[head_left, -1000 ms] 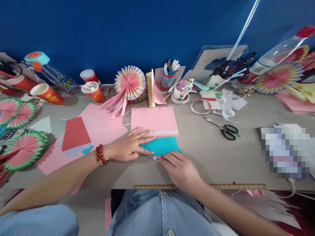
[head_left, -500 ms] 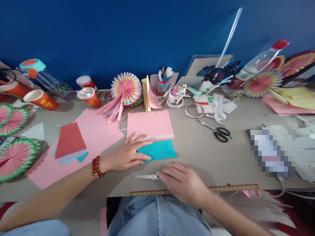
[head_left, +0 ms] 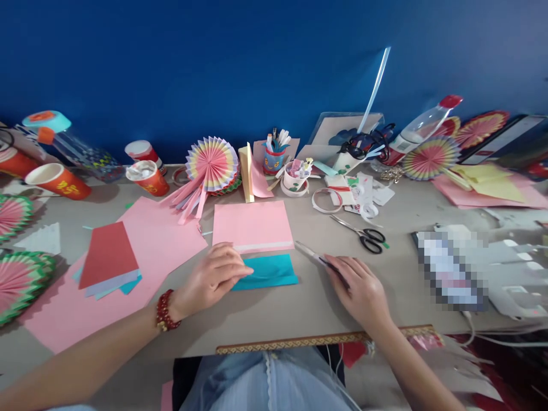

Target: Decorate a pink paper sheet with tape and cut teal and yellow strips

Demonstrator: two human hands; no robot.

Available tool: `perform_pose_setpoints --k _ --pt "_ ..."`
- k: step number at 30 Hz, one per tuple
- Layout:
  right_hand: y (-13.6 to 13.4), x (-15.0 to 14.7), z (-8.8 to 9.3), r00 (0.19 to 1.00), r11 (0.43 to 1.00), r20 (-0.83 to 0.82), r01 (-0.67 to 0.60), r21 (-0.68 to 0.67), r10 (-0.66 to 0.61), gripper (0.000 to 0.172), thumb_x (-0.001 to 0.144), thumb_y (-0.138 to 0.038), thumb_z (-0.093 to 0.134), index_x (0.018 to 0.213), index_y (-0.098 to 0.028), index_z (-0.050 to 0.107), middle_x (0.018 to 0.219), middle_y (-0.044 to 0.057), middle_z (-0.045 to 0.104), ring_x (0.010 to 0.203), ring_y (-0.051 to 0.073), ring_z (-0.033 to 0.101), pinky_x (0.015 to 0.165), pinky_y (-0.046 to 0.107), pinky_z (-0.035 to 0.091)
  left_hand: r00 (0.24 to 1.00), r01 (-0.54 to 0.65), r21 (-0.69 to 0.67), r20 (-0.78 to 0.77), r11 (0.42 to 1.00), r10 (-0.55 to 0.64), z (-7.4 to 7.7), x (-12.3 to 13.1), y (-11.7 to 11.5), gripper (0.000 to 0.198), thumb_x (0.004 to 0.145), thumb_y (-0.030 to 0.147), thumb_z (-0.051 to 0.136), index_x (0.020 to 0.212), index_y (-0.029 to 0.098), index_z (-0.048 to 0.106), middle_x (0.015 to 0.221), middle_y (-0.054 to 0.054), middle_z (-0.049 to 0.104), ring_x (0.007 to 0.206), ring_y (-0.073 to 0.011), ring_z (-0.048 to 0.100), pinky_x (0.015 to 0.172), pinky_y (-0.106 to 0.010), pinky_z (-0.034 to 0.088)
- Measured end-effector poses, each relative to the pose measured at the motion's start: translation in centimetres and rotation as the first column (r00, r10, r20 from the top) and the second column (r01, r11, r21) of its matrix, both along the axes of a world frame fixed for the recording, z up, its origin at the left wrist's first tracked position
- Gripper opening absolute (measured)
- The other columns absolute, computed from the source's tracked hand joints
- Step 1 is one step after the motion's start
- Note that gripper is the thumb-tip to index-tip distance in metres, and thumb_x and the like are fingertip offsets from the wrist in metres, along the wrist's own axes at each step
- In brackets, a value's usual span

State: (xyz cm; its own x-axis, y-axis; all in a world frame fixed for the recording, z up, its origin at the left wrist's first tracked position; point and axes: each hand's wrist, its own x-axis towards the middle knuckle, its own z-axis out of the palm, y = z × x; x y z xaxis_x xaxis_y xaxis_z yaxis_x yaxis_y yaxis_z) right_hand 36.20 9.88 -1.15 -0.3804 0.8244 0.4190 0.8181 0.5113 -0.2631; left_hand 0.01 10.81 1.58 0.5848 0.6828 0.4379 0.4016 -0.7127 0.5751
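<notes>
Head view: cutter (head_left: 314, 255) in right hand (head_left: 360, 290), long axis diagonal, tip forward-left.

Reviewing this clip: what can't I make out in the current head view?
- Slim tool: head view; its handle end is hidden by the right hand.
- Left hand: head view; its curled fingers hide whether the tips touch the blue paper.
- Phone-like device: head view; a mosaic covers its screen.
- Lower green-edged fan: head view; cut off by the left edge.

Room lies nearside of the teal paper (head_left: 270, 272); a slim tool (head_left: 309, 253) obstructs rightward passage.
</notes>
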Motion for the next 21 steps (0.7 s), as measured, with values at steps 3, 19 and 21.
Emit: perform_pose_setpoints --k 3,19,21 --pt "0.2 -0.4 -0.3 1.000 1.000 0.006 0.017 0.005 -0.017 0.027 0.099 -0.022 0.052 0.123 -0.019 0.062 0.103 0.008 0.069 0.091 0.024 0.063 0.086 0.039 0.052 0.986 -0.141 0.089 0.099 0.986 0.132 0.7 -0.5 1.4 0.031 0.097 0.012 0.053 0.123 0.024 0.066 0.101 -0.005 0.072 0.100 -0.0179 0.064 0.099 -0.040 0.049" --pt "0.2 -0.3 -1.2 1.000 0.999 -0.019 0.018 0.038 -0.017 0.026 0.100 -0.025 0.051 0.121 -0.018 0.064 0.104 0.008 0.068 0.093 0.023 0.062 0.087 0.037 0.050 0.801 -0.589 -0.259 -0.062 0.765 0.595 2.8 -5.7 7.4 0.024 0.093 0.041 0.055 0.099 0.020 0.067 0.083 -0.001 0.073 0.070 -0.0164 0.067 0.068 -0.026 0.050" --pt "0.2 -0.2 -1.3 1.000 0.999 -0.023 0.013 0.047 -0.012 0.027 0.100 -0.026 0.050 0.121 -0.018 0.064 0.104 0.008 0.068 0.093 0.023 0.063 0.087 0.038 0.050 0.803 -0.584 -0.329 -0.102 0.742 0.587 3.5 -7.1 7.2 0.027 0.091 0.044 0.055 0.097 0.020 0.067 0.079 0.000 0.071 0.069 -0.0160 0.065 0.068 -0.025 0.049"
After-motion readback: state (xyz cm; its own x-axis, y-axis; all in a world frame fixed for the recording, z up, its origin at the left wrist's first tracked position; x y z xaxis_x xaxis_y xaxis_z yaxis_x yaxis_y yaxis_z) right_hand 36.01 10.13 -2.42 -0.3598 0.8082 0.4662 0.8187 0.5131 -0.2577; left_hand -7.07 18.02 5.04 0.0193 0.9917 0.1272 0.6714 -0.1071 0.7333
